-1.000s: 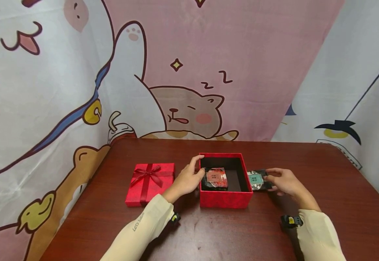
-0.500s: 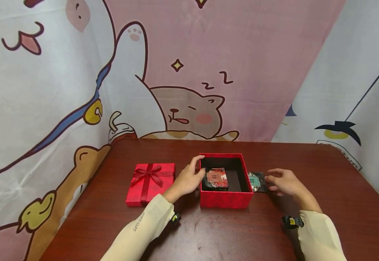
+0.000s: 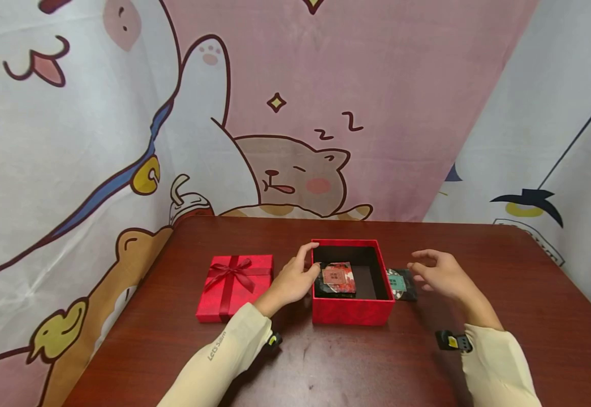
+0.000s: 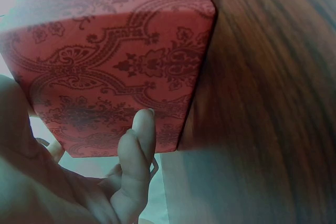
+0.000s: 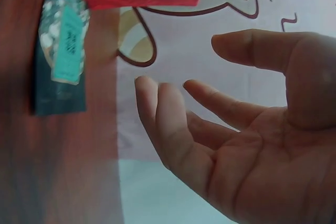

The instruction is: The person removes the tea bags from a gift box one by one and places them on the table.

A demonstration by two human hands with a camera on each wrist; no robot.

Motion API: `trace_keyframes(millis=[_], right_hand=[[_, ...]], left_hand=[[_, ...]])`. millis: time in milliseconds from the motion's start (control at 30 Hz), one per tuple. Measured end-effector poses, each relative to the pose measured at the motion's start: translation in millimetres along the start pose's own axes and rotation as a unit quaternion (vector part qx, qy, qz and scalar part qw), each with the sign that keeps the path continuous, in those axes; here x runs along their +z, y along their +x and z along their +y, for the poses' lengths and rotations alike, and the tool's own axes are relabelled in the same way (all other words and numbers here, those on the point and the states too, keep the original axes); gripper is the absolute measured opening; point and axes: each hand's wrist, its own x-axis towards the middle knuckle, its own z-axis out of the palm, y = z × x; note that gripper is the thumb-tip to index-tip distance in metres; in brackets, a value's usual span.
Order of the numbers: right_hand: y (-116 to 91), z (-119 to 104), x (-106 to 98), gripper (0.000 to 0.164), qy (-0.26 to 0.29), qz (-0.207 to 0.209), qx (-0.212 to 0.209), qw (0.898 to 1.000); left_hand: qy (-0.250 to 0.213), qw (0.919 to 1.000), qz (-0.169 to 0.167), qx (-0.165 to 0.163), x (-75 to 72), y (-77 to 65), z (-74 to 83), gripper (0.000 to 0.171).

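My left hand [image 3: 291, 278] holds the left side of an uncovered red gift box [image 3: 353, 312]. Its thumb and index finger reach the rim, and in the left wrist view another finger lies by the patterned outer wall [image 4: 105, 72]. Inside the box, toward the left, is a black packet with a red label [image 3: 337, 277]. Just outside the box's right wall, a black packet with a teal label [image 3: 397, 282] lies on the table. My right hand [image 3: 443, 276] hovers above and right of that packet, fingers loosely bent and apart, holding nothing.
The red lid [image 3: 235, 287] with a ribbon bow sits left of the box, partly behind my left forearm. Everything stands on a brown wooden table [image 3: 346, 367]. A cartoon-printed cloth [image 3: 376, 113] hangs behind the table's far edge.
My right hand has let go of the teal-labelled packet, then risen and drawn away from it. That packet has shifted slightly left, against the box. The left hand has stayed put.
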Motion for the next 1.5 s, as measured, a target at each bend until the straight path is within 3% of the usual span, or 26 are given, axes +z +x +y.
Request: trace_keyframes(millis=[1033, 1500], right_hand=[[-4.7, -47.4, 10.8, 0.046, 0.049, 0.014, -0.05, 0.997], [-1.7, -64.5, 28.8, 0.043, 0.068, 0.023, -0.065, 0.995]], left_hand=[[0.003, 1.0, 0.003, 0.005, 3.2, 1.3, -2.1, 0.051], [-0.002, 1.0, 0.004, 0.007, 1.5, -0.8, -0.3, 0.051]])
